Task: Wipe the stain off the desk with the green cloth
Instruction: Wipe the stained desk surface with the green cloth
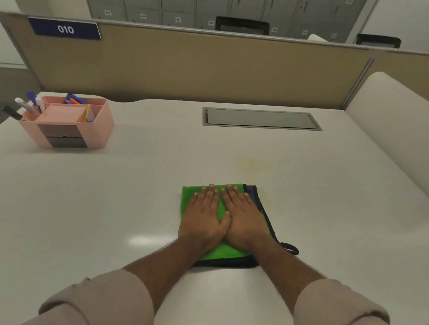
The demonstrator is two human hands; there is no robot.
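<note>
A folded green cloth with a dark blue edge and hanging loop lies flat on the white desk, near the front middle. My left hand and my right hand press flat on top of it, side by side, fingers stretched forward and thumbs touching. A faint yellowish stain marks the desk just beyond the cloth, and a fainter patch shows to the cloth's right.
A pink desk organiser with pens stands at the back left. A grey cable hatch is set into the desk at the back. A tan partition bounds the far edge, a white curved panel the right side.
</note>
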